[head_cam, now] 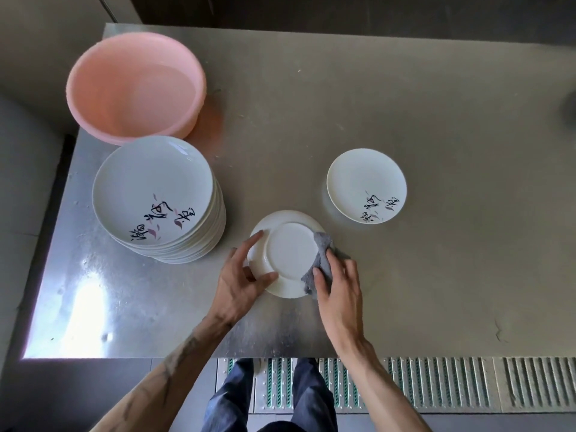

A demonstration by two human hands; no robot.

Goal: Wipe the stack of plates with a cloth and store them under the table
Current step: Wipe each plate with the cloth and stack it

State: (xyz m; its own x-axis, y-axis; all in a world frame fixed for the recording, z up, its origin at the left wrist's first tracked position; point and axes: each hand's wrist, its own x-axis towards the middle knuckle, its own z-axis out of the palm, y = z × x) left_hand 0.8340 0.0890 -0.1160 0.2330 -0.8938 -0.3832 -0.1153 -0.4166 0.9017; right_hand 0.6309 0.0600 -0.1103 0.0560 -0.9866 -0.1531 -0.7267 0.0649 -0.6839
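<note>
- Closest in: dark trousers (268, 397) over a slatted floor grating (436, 381), right at the front edge of the steel table (436, 291).
- Left hand (241, 275) is curled round the left rim of the upturned plate (290, 251), thumb on the underside and fingertips hooked over the edge.
- Right hand (338, 288) is bunched over the grey cloth (321, 257), pinching it against the plate's right rim. By my read, the back of the plate is getting its wipe.
- I can't tell whether that plate rests on the table or is held just above it.
- The risk here is that the glazed plate is gripped at one side only. If the cloth pushes hard from the right, the rim could slide out of those left fingers and crack down on the steel.
- Further left is the stack of plates (156, 194), tall, face up, with its lower plates fanned slightly out of line. It stands close to the left forearm, so a careless reach for the next plate could nudge it askew.
- Out to the right, well apart, a single plate (366, 185) lies face up. It looks like the start of the finished pile, so most of the job remains and nothing is stored below yet.
- Farthest back is the pink basin (134, 85), just behind the stack and apparently holding water. A bump there would splash the plates and undo the wiping.
</note>
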